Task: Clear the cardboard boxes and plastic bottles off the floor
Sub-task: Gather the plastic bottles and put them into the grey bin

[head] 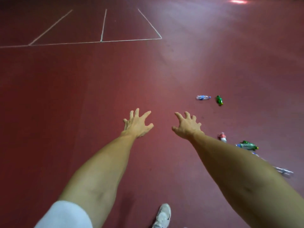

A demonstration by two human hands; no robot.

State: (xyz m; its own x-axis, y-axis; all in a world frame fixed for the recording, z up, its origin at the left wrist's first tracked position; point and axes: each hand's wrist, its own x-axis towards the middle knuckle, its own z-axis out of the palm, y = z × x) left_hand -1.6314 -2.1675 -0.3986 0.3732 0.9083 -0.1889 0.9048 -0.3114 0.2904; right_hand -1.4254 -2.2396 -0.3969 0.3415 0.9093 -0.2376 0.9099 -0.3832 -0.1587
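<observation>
Both my arms reach forward over the dark red floor. My left hand and my right hand have spread, slightly bent fingers and hold nothing. Plastic bottles lie to the right: a clear bottle with a blue label, a small green bottle beside it, a red-labelled bottle just right of my right wrist, a green bottle and a clear crushed bottle partly hidden by my right forearm. No cardboard box is in view.
White painted lines mark the floor at the far left. My white shoe stands at the bottom centre. A light reflection glares at the top right.
</observation>
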